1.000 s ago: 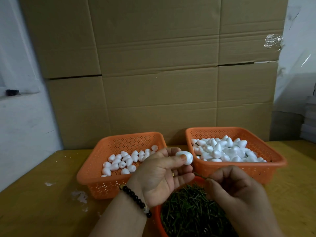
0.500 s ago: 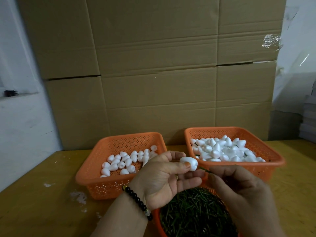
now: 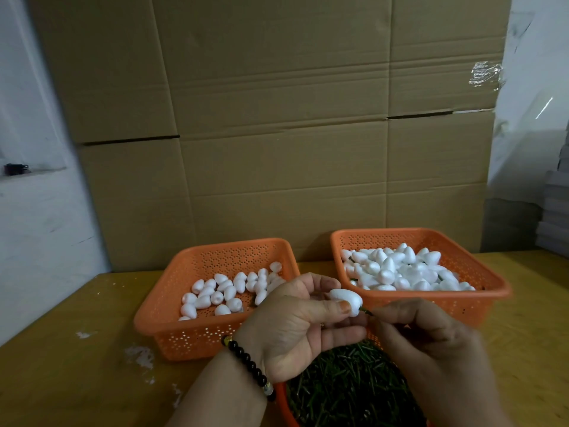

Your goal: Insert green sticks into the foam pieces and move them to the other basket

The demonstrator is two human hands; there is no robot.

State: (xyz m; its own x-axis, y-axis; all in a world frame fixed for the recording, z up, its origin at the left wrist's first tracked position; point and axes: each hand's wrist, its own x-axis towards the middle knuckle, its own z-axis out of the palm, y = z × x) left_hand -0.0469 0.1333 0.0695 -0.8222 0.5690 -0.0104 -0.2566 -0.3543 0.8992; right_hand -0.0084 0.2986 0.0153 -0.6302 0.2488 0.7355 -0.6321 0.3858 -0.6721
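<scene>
Two hands meet: my left hand (image 3: 295,325) pinches the foam piece (image 3: 346,300); my right hand (image 3: 431,337) pinches the green stick (image 3: 365,310) at its tip.

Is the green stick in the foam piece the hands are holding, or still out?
In: the green stick runs from the right hand into the foam piece pinched by the left hand. Depth: cannot tell.

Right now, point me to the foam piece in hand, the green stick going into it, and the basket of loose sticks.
foam piece (image 3: 345,300): head view, middle of its white body.
green stick (image 3: 365,310): head view, short bare stretch between foam and fingers.
basket of loose sticks (image 3: 281,399): head view, left orange rim.
</scene>
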